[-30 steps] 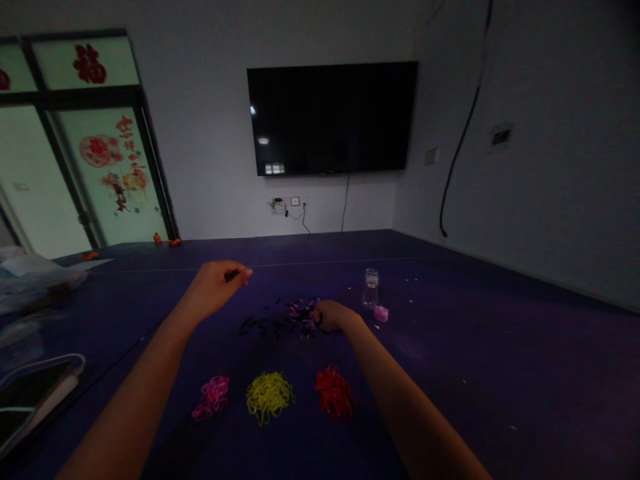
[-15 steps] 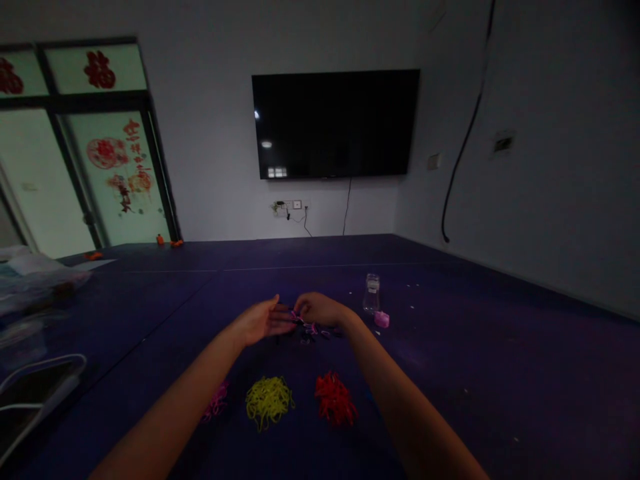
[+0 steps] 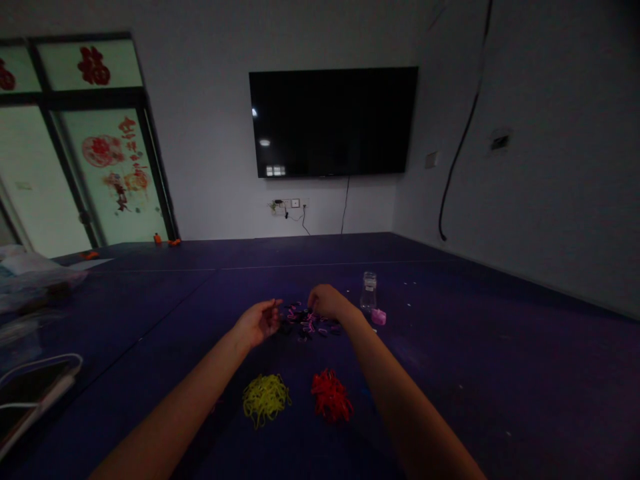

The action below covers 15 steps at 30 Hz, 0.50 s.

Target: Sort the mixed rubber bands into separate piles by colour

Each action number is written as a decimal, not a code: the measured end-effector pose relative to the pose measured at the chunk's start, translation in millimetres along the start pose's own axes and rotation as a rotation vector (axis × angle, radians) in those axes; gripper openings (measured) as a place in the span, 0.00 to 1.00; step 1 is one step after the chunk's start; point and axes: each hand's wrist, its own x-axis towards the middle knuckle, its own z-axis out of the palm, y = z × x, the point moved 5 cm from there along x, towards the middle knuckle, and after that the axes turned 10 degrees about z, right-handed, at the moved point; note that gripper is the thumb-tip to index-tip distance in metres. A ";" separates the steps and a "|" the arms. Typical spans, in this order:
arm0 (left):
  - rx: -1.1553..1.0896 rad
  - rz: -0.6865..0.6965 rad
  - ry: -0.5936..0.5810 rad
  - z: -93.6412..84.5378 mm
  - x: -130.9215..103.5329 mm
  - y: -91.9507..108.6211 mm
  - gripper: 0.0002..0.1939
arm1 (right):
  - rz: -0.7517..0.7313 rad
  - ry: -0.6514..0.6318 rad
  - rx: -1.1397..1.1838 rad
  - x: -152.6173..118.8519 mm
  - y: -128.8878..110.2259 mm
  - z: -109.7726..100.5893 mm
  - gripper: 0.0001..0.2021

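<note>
A loose pile of small pink and black rubber bands lies on the dark purple surface between my hands. My left hand is at its left edge, palm turned inward, with fingers loosely curled and apart from the thumb. I see nothing held in it. Over the pile's right side, my right hand points its closed fingertips down; anything between them is too small to make out. Closer to me lie a heap of yellow-green rubber bands and a heap of red rubber bands. My left forearm mostly hides some pink bands.
A clear bottle stands right of my right hand, with a pink cap-like piece beside it. Plastic bags and a white-framed object are at the left. A television hangs on the far wall.
My hands have moved apart. The right hand has left the left hand's fingertips and shifted right and slightly up, uncovering more of the pink and black pile. The left fingers have curled.
</note>
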 end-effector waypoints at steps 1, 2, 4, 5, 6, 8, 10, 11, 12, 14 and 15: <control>0.009 0.017 -0.004 -1.2 0.7 1.8 0.06 | 0.039 -0.032 -0.033 0.2 6.8 4.7 0.15; 0.016 0.030 -0.006 -1.9 0.9 3.2 0.06 | 0.069 -0.063 -0.057 0.2 12.5 9.7 0.15; 0.035 0.045 -0.011 -2.4 0.5 5.3 0.09 | 0.107 -0.121 -0.090 -0.2 20.3 19.2 0.15; 0.051 0.049 -0.011 -2.5 0.1 6.0 0.10 | 0.118 -0.147 -0.105 -0.4 22.5 23.1 0.16; 0.073 0.052 -0.011 -2.5 -0.3 6.7 0.10 | 0.124 -0.169 -0.117 -0.6 23.8 26.0 0.17; 0.129 0.063 -0.019 -2.4 -1.1 7.6 0.11 | 0.125 -0.197 -0.136 -1.0 23.9 29.1 0.17; 0.199 0.093 -0.041 -1.5 -1.8 8.8 0.12 | 0.117 -0.209 -0.148 -1.5 22.2 29.8 0.18; 0.237 0.118 -0.047 -1.2 -2.1 9.6 0.12 | 0.110 -0.210 -0.152 -2.0 20.9 29.9 0.18; 0.272 0.145 -0.045 -1.3 -2.4 10.5 0.13 | 0.101 -0.208 -0.155 -2.5 19.5 30.0 0.19; 0.319 0.193 -0.020 -2.6 -2.8 12.1 0.14 | 0.084 -0.201 -0.160 -4.2 16.6 30.4 0.20; 0.329 0.209 -0.005 -3.6 -2.8 12.6 0.16 | 0.075 -0.193 -0.161 -5.1 15.2 30.7 0.20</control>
